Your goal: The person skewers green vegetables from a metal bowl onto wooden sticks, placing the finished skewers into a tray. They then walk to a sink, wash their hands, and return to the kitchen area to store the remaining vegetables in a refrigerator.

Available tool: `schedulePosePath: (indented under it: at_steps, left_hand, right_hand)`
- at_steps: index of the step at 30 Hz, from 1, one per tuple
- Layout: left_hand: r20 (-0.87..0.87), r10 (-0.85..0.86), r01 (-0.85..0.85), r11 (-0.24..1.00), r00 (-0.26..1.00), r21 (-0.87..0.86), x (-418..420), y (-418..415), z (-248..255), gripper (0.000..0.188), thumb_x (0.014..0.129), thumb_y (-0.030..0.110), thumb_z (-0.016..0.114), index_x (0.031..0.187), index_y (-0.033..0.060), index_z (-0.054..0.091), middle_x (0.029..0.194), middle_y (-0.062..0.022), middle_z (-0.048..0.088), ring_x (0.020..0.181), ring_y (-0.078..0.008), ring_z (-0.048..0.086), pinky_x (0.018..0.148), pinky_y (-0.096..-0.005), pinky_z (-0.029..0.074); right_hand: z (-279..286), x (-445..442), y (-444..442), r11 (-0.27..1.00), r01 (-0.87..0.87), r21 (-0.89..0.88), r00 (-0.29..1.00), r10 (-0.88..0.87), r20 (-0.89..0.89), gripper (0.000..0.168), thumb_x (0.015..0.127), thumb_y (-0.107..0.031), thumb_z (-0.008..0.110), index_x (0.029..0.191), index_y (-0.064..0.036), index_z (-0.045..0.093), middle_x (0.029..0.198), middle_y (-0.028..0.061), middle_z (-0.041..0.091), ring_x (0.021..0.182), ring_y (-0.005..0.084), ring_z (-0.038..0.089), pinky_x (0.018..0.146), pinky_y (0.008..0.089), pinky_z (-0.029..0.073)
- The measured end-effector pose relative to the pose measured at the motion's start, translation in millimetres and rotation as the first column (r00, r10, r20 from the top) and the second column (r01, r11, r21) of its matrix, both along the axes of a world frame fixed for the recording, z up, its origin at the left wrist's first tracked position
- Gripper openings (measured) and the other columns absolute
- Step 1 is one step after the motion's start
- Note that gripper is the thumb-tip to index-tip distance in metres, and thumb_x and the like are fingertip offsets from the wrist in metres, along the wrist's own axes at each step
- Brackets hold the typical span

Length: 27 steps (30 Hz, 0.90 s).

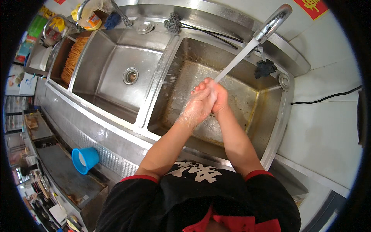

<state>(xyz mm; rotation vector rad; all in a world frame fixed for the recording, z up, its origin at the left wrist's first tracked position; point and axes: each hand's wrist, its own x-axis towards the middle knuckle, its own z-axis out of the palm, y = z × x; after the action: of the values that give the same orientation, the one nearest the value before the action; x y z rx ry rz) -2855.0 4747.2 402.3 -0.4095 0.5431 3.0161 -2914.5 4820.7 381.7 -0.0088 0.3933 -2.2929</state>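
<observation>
Water runs from the chrome faucet [272, 26] onto my two hands, which are pressed together above the right-hand stainless steel sink basin [263, 116]. My left hand [198, 105] comes in from the left side, wet, its palm against the other hand. From the right side comes my right hand [221, 95], its fingers curled around the first. No object shows between them, though the palms are hidden. Which hand is left or right follows from the arms' sides.
Left of the basin lies a second steel basin [116, 84], then a compartment of thin wooden sticks [74, 59]. A steel-wool scrubber [173, 23] and black rods lie behind. A dark cloth [265, 68] hangs beneath the faucet. A blue plastic bucket [94, 158] stands at lower left.
</observation>
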Motion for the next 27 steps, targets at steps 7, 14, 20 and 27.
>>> schedulePosePath:
  at_steps: [7,14,20,27]
  left_hand:
    - [0.01,0.13,-0.119,0.931,0.991,-0.345,-1.7,-14.9,-60.5,0.032,0.093,0.033,0.041,0.119,0.0141,0.045,0.111,-0.0033,0.05,0.108,-0.021,0.046,0.095,-0.0317,0.035]
    - [-0.385,0.102,0.098,0.88,0.917,0.465,-15.2,-16.3,-80.2,0.036,0.093,0.032,0.039,0.123,0.0127,0.044,0.106,-0.007,0.052,0.097,-0.0199,0.049,0.091,-0.0286,0.037]
    - [0.183,0.03,-0.005,0.99,0.983,-0.139,-11.1,-23.8,7.3,0.05,0.092,0.041,0.041,0.132,0.0108,0.035,0.132,-0.0116,0.039,0.119,-0.0242,0.039,0.099,-0.0387,0.033]
    - [0.045,-0.097,0.098,0.995,0.994,-0.012,-0.6,-22.4,12.8,0.052,0.091,0.038,0.047,0.132,0.0088,0.034,0.134,-0.0138,0.039,0.123,-0.0305,0.037,0.1,-0.0421,0.034]
  right_hand:
    - [14.2,30.2,-40.6,0.335,0.603,0.724,0.743,0.095,-0.663,0.027,0.081,-0.021,0.06,0.101,-0.004,0.06,0.091,0.0134,0.062,0.087,0.0247,0.058,0.08,0.0328,0.044]
    - [1.4,19.7,-30.4,0.269,0.713,0.647,0.544,0.369,-0.753,0.024,0.083,-0.025,0.055,0.102,-0.012,0.062,0.096,0.0171,0.06,0.093,0.0301,0.056,0.082,0.0357,0.043]
    - [8.4,23.2,-37.7,0.258,0.695,0.671,0.591,0.327,-0.738,0.024,0.088,-0.019,0.045,0.1,-0.004,0.059,0.109,0.0227,0.053,0.107,0.0365,0.048,0.09,0.0408,0.038]
    - [28.6,11.5,3.3,0.271,0.807,0.526,0.417,0.37,-0.83,0.025,0.086,-0.019,0.049,0.095,0.001,0.06,0.101,0.0204,0.06,0.098,0.0339,0.055,0.085,0.039,0.042]
